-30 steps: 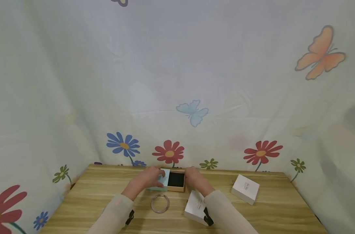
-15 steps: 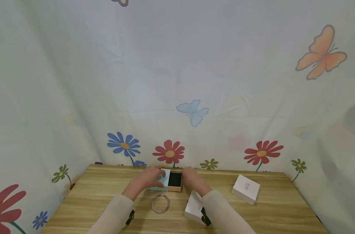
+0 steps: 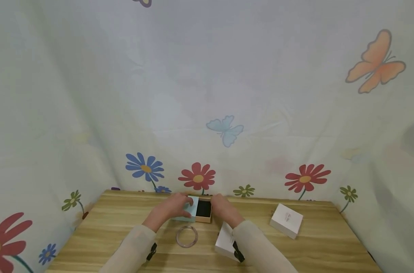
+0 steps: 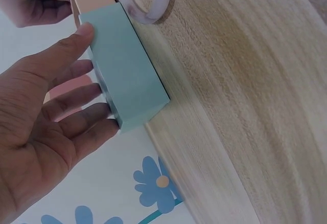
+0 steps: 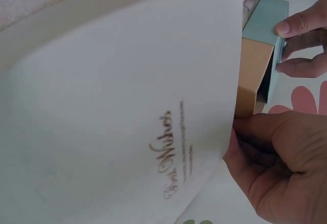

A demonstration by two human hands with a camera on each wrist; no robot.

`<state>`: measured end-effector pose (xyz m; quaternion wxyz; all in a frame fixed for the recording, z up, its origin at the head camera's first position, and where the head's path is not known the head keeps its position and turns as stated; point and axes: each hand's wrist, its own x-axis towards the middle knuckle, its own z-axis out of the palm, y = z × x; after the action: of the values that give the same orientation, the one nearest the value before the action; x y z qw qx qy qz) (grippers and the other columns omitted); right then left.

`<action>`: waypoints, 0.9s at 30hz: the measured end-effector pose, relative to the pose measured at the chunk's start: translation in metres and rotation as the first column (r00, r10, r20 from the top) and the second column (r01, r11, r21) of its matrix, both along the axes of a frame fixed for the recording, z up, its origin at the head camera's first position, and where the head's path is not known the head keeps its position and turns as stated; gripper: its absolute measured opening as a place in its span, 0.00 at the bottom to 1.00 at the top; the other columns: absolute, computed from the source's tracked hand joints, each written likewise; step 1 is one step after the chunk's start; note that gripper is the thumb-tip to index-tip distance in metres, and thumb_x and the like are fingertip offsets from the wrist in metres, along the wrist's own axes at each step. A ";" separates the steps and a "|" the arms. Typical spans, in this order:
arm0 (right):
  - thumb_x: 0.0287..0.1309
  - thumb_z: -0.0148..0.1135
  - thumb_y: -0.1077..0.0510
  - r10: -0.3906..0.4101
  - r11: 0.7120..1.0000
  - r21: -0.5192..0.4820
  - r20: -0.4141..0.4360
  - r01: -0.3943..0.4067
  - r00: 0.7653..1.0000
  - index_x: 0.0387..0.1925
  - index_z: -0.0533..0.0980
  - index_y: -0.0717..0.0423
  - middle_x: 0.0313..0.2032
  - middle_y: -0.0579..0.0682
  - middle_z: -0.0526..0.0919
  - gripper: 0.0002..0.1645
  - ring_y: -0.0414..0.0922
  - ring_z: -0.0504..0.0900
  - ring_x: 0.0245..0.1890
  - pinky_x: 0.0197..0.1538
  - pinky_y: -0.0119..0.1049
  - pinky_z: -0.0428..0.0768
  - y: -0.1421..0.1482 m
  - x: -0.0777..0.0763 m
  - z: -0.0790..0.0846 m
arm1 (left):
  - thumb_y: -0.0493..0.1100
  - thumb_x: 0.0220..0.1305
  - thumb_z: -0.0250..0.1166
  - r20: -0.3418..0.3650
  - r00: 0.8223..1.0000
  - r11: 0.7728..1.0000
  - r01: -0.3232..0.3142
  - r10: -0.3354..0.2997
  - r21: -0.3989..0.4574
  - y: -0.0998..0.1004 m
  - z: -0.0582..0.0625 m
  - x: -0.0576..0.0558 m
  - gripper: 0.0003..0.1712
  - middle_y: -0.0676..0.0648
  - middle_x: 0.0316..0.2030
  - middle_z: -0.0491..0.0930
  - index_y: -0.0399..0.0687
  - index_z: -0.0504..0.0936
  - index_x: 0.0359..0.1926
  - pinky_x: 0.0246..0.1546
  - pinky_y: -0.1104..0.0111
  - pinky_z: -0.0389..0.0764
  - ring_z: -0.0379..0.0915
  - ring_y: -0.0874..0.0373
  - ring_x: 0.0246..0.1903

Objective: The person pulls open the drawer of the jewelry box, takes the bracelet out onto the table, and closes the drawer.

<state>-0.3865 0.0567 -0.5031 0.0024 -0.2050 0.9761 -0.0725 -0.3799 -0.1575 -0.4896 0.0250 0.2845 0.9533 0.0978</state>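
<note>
A light-blue box sleeve (image 3: 193, 213) lies near the table's back edge, with a brown drawer (image 3: 203, 219) sticking partway out of its right end. Black padding (image 3: 203, 208) shows inside the drawer. My left hand (image 3: 172, 209) holds the sleeve; in the left wrist view its thumb lies at the sleeve's edge beside the drawer and the other fingertips along the side. At the drawer's outer end, my right hand (image 3: 224, 210) has curled fingers and grips it by that end. A translucent pinkish bangle (image 3: 186, 247) lies on the table in front of the sleeve.
One white box (image 3: 223, 242) with a dark ribbon sits below my right forearm; its "Best Wishes" lid (image 5: 127, 106) fills much of the right wrist view. Another white box (image 3: 286, 220) stands farther right. A flowered cloth (image 3: 179, 113) hangs behind the wooden table (image 3: 316, 254).
My right hand has moved slightly left, and the drawer has slid a little farther into the sleeve. The left hand, sleeve and bangle have stayed in place.
</note>
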 end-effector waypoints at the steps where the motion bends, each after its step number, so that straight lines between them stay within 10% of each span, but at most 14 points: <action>1: 0.62 0.61 0.70 0.003 1.000 0.005 0.008 -0.003 1.000 0.24 0.78 0.60 0.27 0.53 0.80 0.10 0.43 0.72 0.25 0.33 0.38 0.78 0.000 0.001 0.000 | 0.52 0.53 0.80 0.002 1.000 1.000 0.001 -0.001 -0.004 0.000 -0.001 0.000 0.22 0.43 0.53 0.81 0.49 0.87 0.46 0.52 0.55 0.80 0.78 0.50 0.45; 27: 0.66 0.62 0.65 -0.061 0.998 0.014 0.051 0.060 0.997 0.33 0.81 0.58 0.34 0.52 0.83 0.05 0.43 0.75 0.28 0.36 0.38 0.80 -0.009 0.001 0.000 | 0.53 0.53 0.80 -0.012 1.000 1.000 -0.004 0.003 -0.024 0.003 0.001 -0.002 0.21 0.45 0.51 0.82 0.50 0.87 0.45 0.52 0.55 0.79 0.77 0.51 0.44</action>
<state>-0.3859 0.0479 -0.5029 0.0264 -0.1734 0.9819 -0.0715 -0.3815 -0.1548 -0.4889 0.0224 0.2831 0.9551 0.0846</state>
